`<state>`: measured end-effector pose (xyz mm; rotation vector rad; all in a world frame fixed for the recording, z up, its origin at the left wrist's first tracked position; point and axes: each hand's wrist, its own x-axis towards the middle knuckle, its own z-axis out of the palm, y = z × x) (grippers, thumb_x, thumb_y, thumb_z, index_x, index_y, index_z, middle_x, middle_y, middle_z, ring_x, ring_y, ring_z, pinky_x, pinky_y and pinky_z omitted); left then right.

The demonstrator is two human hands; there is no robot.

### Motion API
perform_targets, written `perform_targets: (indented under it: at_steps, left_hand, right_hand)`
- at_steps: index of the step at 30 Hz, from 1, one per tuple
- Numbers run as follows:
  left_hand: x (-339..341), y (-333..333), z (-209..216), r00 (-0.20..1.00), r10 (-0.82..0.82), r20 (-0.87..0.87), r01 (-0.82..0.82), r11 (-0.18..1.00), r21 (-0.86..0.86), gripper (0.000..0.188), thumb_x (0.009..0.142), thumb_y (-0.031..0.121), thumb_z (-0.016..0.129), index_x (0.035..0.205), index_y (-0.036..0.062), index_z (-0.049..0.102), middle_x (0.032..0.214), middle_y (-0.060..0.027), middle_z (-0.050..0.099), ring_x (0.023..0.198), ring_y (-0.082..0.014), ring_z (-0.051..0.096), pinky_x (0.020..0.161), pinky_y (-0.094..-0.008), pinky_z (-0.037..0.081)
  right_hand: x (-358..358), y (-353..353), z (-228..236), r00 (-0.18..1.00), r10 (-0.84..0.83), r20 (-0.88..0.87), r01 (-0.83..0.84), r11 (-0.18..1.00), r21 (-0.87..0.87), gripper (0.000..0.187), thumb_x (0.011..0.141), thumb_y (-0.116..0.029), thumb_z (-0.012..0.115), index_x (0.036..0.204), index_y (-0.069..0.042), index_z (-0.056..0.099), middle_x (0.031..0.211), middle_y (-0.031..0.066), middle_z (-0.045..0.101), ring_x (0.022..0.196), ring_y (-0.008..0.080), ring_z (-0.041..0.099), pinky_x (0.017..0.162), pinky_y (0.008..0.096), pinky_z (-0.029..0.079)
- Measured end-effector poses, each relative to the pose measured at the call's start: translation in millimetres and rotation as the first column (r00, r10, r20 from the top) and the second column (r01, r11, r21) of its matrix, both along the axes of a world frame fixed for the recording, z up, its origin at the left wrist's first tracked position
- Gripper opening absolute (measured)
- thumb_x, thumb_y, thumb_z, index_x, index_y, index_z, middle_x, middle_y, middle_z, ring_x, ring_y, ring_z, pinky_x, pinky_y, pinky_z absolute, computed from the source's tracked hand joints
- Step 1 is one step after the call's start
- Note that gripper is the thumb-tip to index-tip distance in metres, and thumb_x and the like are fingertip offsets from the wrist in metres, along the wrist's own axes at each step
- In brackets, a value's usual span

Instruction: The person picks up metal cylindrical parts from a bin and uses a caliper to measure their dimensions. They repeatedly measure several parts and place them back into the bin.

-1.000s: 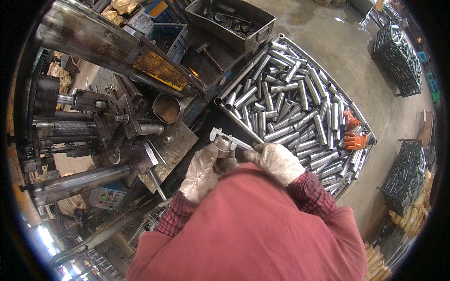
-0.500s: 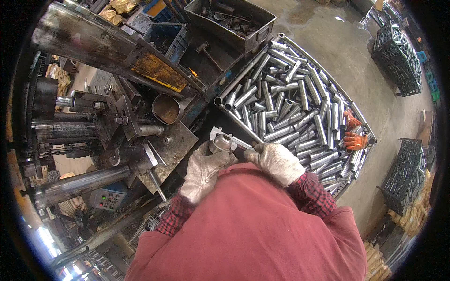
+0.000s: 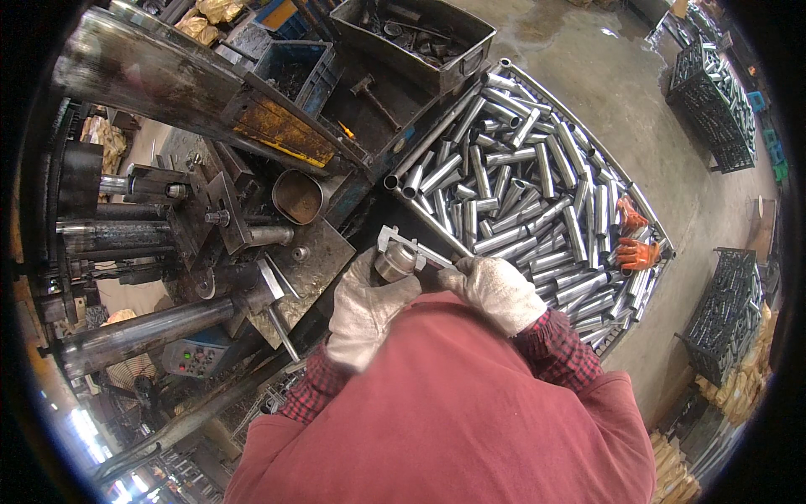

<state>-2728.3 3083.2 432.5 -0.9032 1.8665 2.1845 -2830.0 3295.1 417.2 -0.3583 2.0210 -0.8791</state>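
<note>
A whitish work glove covers my left hand, whose fingers close round a short metal tube with its open end facing up and away. In a matching glove, my right hand grips the beam of a caliper. The caliper's jaws sit at the rim of the tube; whether both touch it is too small to tell. Both hands are in front of my red-clad chest. Just beyond my right hand, a large metal-framed bin holds many shiny cut tubes lying in all directions.
To the left stands a greasy machine with thick cylinders and a metal cup. A hammer lies near a scrap tub. Orange gloves rest on the tubes. Dark crates line the right side.
The tube and my left hand have shifted slightly down, and the tube sits a little lower against the caliper jaws. My right hand has hardly moved.
</note>
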Motion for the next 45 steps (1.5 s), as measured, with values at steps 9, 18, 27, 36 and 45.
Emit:
perform_targets:
  at_steps: [9, 18, 27, 36, 45]
  left_hand:
    - [-0.3, 4.4, 3.4, 0.999, 0.047, -0.024, -0.047, 0.999, 0.004, 0.047, 0.087, 0.007, 0.087, 0.131, -0.0004, 0.071, 0.112, -0.0033, 0.077, 0.099, -0.0121, 0.071, 0.091, -0.0326, 0.06]
    - [5.8, 4.5, 2.8, 0.998, 0.027, -0.051, -0.03, 0.997, -0.067, 0.054, 0.088, 0.006, 0.089, 0.137, -0.0027, 0.068, 0.121, -0.0071, 0.078, 0.108, -0.0149, 0.073, 0.097, -0.034, 0.061]
    - [9.7, 5.5, 6.9, 0.997, 0.038, -0.066, -0.039, 0.999, -0.008, 0.065, 0.088, 0.001, 0.088, 0.148, -0.0025, 0.064, 0.128, -0.0083, 0.076, 0.114, -0.0151, 0.073, 0.101, -0.0338, 0.061]
    - [19.1, 5.6, -1.8, 0.991, 0.054, -0.122, -0.062, 0.996, -0.067, 0.071, 0.085, 0.001, 0.091, 0.15, -0.0016, 0.062, 0.131, -0.0102, 0.074, 0.118, -0.0188, 0.072, 0.105, -0.0356, 0.06]
    - [28.8, -3.8, -15.8, 0.852, -0.486, -0.194, 0.108, 0.525, -0.844, 0.082, 0.077, 0.003, 0.098, 0.151, 0.0052, 0.062, 0.148, -0.0155, 0.064, 0.137, -0.0333, 0.065, 0.118, -0.0438, 0.053]
  right_hand:
    - [-0.5, -1.2, 8.4, 0.999, -0.012, 0.049, 0.012, 1.0, 0.019, 0.057, 0.108, -0.05, 0.066, 0.129, 0.001, 0.079, 0.103, 0.0272, 0.081, 0.1, 0.0387, 0.081, 0.094, 0.0468, 0.061]
    - [4.0, -1.2, 10.9, 0.997, -0.044, 0.057, 0.045, 0.999, -0.023, 0.055, 0.107, -0.048, 0.068, 0.128, 0.002, 0.079, 0.099, 0.026, 0.081, 0.096, 0.0368, 0.081, 0.091, 0.0447, 0.061]
    - [9.3, 0.4, 8.9, 0.995, -0.085, 0.043, 0.086, 0.996, -0.037, 0.052, 0.107, -0.045, 0.073, 0.126, 0.003, 0.08, 0.098, 0.0245, 0.081, 0.095, 0.0329, 0.08, 0.09, 0.0437, 0.061]
    - [15.5, 4.2, 4.8, 0.987, -0.157, -0.031, 0.157, 0.988, 0.008, 0.05, 0.106, -0.04, 0.076, 0.128, 0.004, 0.078, 0.095, 0.0246, 0.081, 0.092, 0.0332, 0.081, 0.087, 0.0447, 0.061]
    - [14.2, 9.2, -12.3, 0.944, -0.291, 0.158, 0.331, 0.847, -0.416, 0.053, 0.097, -0.034, 0.085, 0.134, 0.003, 0.074, 0.107, 0.0217, 0.083, 0.099, 0.0265, 0.081, 0.088, 0.0395, 0.061]
